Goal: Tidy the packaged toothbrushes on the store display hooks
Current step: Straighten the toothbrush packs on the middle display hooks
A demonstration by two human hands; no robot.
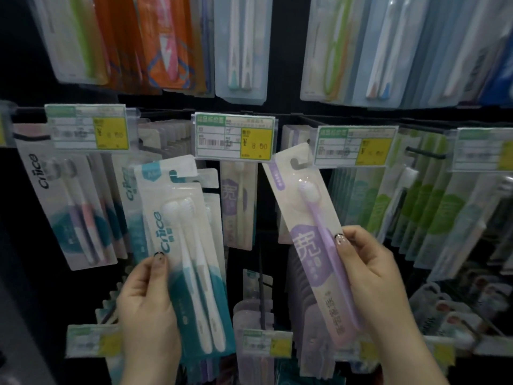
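Fingers of both my hands are busy, each pinching one pack off the rack. My left hand (147,309) has its thumb pressed flat on the front of a teal-and-white card pack of two white toothbrushes (188,259), with the other fingers curled behind it where I cannot see them. My right hand (374,276) pinches the right edge of a long lilac-and-white card pack with a single purple toothbrush (313,240), thumb on the front, the rest wrapped behind.

Both packs are tilted, tops leaning away from each other, and neither looks seated on a hook: the hang-hole of the purple one (295,163) sits just left of and below the yellow-and-white price tag on the right (355,145), free of any peg as far as I can tell.

So I judge I am mid-sort, with two strays in hand. Matching purple packs hang in the row behind the middle price tag (234,136), and more teal packs hang to the left (80,209) (same brand lettering). Next I would need to straighten each pack upright, line its hole up with the tip of the black wire hook (424,154) of its own kind, and slide it on towards the far board, one hand at a time.
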